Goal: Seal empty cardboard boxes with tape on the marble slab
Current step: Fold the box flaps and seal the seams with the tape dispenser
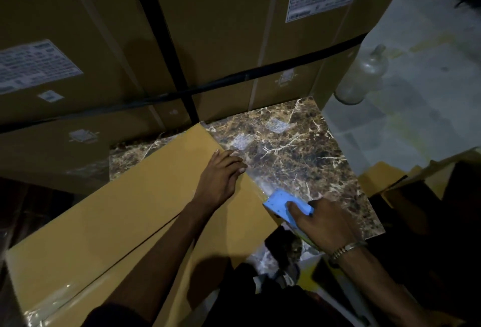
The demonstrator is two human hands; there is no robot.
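A long flat cardboard box [125, 212] lies slantwise on the brown veined marble slab [294, 149], its flaps meeting in a seam along its length. My left hand [221, 178] presses flat on the box's right end, fingers reaching over the edge. My right hand [322, 222] grips a blue tape dispenser [283, 203] against the box's right end face, low on the slab. Clear tape shines on the box's near left corner.
Tall stacked cartons [182, 27] bound with black straps stand as a wall behind the slab. A clear glass bottle [364, 76] stands on the floor at the right. More cardboard [385, 178] lies at the right of the slab.
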